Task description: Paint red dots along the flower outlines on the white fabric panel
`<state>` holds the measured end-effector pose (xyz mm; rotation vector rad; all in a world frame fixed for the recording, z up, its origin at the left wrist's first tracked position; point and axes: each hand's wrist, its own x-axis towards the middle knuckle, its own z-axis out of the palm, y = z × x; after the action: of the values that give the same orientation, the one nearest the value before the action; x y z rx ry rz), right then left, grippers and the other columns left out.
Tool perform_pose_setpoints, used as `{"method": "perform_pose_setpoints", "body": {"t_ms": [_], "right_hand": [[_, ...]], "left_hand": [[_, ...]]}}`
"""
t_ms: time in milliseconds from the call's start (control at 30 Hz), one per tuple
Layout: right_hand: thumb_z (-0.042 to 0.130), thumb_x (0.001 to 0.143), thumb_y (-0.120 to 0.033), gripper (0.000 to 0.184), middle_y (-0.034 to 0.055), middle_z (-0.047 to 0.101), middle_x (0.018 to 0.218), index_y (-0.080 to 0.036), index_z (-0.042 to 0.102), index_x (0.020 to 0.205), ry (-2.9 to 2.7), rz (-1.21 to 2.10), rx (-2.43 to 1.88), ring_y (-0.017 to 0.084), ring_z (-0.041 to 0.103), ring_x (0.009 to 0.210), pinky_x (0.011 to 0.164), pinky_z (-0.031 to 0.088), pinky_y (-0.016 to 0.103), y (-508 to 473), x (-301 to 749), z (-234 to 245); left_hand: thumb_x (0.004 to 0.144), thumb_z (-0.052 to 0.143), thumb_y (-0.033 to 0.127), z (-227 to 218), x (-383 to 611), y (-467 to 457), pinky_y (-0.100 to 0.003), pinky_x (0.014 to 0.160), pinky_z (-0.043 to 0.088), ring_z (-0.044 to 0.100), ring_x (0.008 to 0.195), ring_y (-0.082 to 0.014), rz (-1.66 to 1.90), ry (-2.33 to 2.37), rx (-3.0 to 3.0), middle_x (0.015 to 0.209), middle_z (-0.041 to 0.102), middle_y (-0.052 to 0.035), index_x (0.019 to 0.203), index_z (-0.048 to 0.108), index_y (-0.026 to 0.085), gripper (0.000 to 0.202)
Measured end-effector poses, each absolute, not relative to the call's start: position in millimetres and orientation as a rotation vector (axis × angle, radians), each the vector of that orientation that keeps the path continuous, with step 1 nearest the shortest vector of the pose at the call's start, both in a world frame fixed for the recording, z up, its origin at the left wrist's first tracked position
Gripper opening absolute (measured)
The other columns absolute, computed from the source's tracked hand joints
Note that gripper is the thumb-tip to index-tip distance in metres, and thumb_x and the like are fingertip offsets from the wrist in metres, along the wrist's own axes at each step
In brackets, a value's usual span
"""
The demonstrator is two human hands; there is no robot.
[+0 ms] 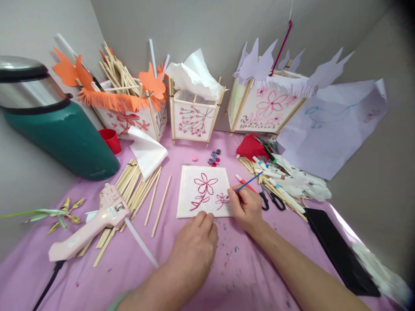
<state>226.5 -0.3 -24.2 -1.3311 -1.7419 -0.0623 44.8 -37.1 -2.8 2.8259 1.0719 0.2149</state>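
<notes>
A white square panel (188, 186) lies flat on the purple cloth in front of me. It bears a large red outlined flower with a leafy stem and a smaller flower to its right. My right hand (248, 208) pinches a thin blue paintbrush (249, 181), its tip close to the small flower. My left hand (199, 242) rests at the panel's lower edge, fingers curled together; whether anything is under them is hidden. Beyond the panel sit several small paint pots (214, 158) and a pink cap (195, 158).
At left are a pink glue gun (94, 224), wooden sticks (139, 190) and a green bottle (61, 134). Decorated lanterns (194, 123) stand along the back. To the right lie scissors (272, 199), markers (269, 172), crumpled tissue (301, 177) and a black flat object (340, 250).
</notes>
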Motion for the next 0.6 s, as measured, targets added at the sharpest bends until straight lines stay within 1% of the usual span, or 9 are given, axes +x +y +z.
{"method": "perform_pose_setpoints", "body": {"t_ms": [300, 400, 600], "right_hand": [[0.054, 0.084, -0.018, 0.016, 0.0005, 0.060, 0.065, -0.019, 0.053, 0.068, -1.749, -0.035, -1.317, 0.010, 0.052, 0.053, 0.052, 0.038, 0.024, -0.2, 223.5, -23.0], [0.053, 0.084, -0.017, 0.016, 0.0008, 0.060, 0.065, -0.019, 0.052, 0.068, -1.755, -0.028, -1.300, 0.010, 0.051, 0.053, 0.051, 0.038, 0.024, 0.1, 222.4, -22.4], [0.054, 0.083, -0.014, 0.016, 0.0015, 0.060, 0.066, -0.018, 0.050, 0.068, -1.761, -0.015, -1.262, 0.010, 0.050, 0.053, 0.051, 0.037, 0.024, 0.6, 219.3, -21.5]], "left_hand": [[0.087, 0.044, 0.013, 1.1, 45.5, -36.4, -0.040, 0.082, 0.048, 0.050, 0.091, -0.0250, 0.130, 1.050, 2.803, 0.098, 0.059, -0.0118, 0.090, 0.064, 0.011, 0.020], [0.088, 0.042, 0.012, 1.4, 45.4, -36.6, -0.039, 0.082, 0.049, 0.050, 0.091, -0.0244, 0.147, 1.071, 2.788, 0.099, 0.059, -0.0113, 0.090, 0.064, 0.011, 0.021], [0.089, 0.041, 0.013, 0.0, 45.6, -37.1, -0.039, 0.079, 0.050, 0.051, 0.089, -0.0235, 0.191, 1.077, 2.811, 0.095, 0.058, -0.0108, 0.089, 0.063, 0.011, 0.023]]}}
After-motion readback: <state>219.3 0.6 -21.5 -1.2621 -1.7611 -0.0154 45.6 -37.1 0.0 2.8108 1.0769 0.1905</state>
